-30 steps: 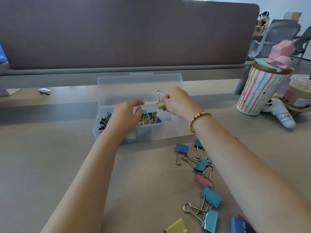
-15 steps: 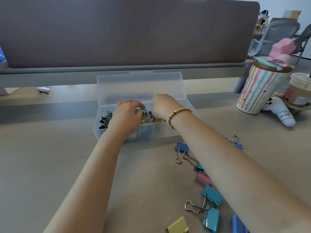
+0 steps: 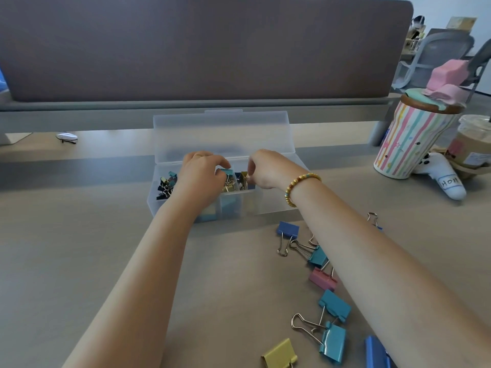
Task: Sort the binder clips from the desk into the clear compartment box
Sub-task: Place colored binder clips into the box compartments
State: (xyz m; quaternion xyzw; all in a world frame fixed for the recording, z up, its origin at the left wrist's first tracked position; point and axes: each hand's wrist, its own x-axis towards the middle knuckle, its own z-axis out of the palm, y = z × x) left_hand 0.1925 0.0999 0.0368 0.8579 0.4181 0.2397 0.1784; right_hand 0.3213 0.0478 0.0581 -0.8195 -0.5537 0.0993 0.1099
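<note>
The clear compartment box [image 3: 268, 204] stands open mid-desk, its lid [image 3: 220, 134] upright. Small dark clips [image 3: 165, 186] fill its left compartment. My left hand [image 3: 202, 173] reaches over the box, with thumb and forefinger curled at a teal binder clip [image 3: 227, 172] in the middle. My right hand [image 3: 267, 168] dips into the box beside it, and its curled fingertips sit on a yellow binder clip [image 3: 244, 176]. Loose clips lie on the desk to the right: blue [image 3: 287, 229], teal [image 3: 318, 256], pink [image 3: 322, 279], teal [image 3: 335, 305], teal [image 3: 333, 344], yellow [image 3: 280, 354].
A grey partition [image 3: 202, 49] runs behind the box. At the right stand a striped cup [image 3: 414, 139], a plastic drink cup [image 3: 475, 144] and a white plush toy [image 3: 449, 181]. A small silver object [image 3: 66, 136] lies at far left.
My right hand has come down from above the box into it with the yellow clip. My left hand has shifted slightly toward the middle compartment.
</note>
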